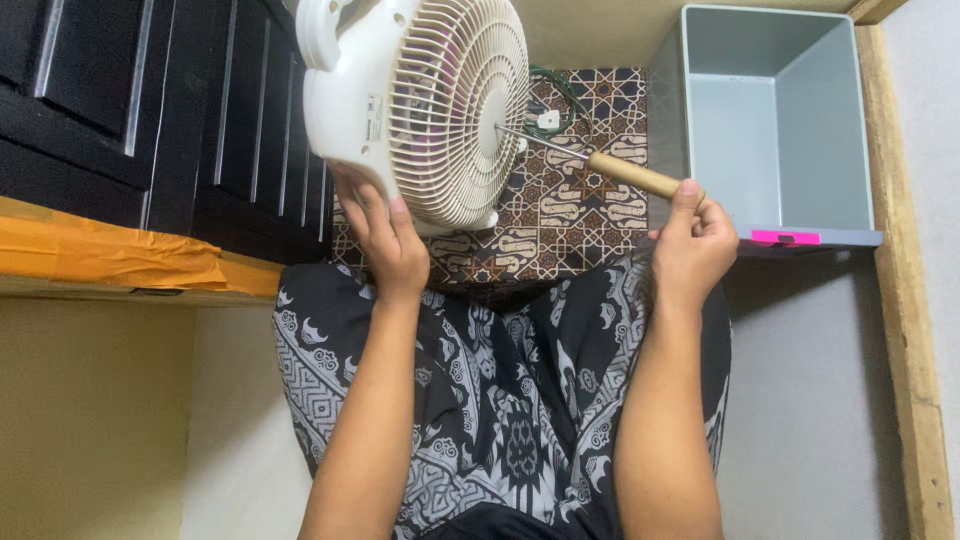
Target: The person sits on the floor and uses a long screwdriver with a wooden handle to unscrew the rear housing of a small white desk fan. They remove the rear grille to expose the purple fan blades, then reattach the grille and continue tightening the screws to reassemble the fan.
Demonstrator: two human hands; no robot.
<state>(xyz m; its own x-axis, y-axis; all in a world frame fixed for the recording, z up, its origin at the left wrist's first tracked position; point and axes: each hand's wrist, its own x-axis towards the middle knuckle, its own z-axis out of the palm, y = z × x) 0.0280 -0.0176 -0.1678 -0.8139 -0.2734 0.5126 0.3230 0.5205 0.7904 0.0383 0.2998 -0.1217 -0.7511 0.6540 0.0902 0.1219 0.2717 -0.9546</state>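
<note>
The left hand (pixel 385 235) grips the rim of a cream plastic fan (pixel 420 100). The right hand (pixel 690 240) holds a wooden-handled screwdriver (pixel 600 165), its tip at the grille's centre. Beside them, a grey plastic bin (pixel 775 120) seems empty.

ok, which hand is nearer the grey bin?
Right. The right hand holds the screwdriver just beside the grey bin; the left hand grips the fan farther away.

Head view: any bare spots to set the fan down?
The grey bin is empty inside. Bare floor lies between the patterned trousers and the wooden strip. It is crowded on the patterned mat, under the fan and screwdriver.
</note>
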